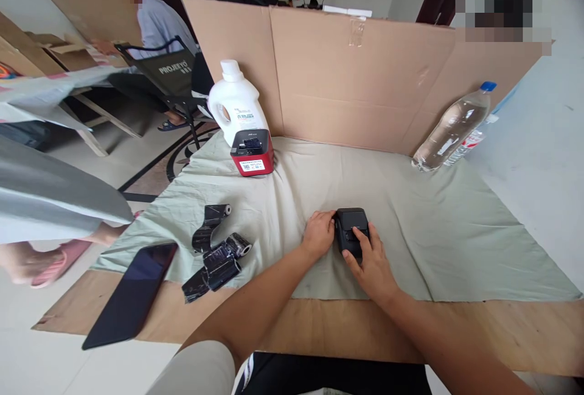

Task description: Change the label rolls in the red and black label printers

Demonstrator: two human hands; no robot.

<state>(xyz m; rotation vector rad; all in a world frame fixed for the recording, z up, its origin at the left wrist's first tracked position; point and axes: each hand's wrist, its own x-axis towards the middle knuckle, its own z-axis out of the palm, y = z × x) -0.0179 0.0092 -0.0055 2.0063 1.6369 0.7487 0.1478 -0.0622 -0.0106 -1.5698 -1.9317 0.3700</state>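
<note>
A small black box-shaped device [354,220], which looks like a portable label printer, rests on the green cloth in front of me. My left hand [319,234] is closed against its left side, fingertips at the far left corner. Over its near right part lies my right hand [371,261], gripping it with the thumb at the front edge, the index finger on top and the other fingers along the right side. These fingers hide part of the device. To the left are several loosely unrolled glossy black rolls [223,255].
A dark phone or tablet [132,294] lies at the left edge. Behind stand a red-and-black box-shaped device [252,154], a white jug [239,100] and a cardboard panel [337,78]. Bottles [451,127] lean at the back right. One person [159,20] sits far left; another's leg [55,194] is beside the table.
</note>
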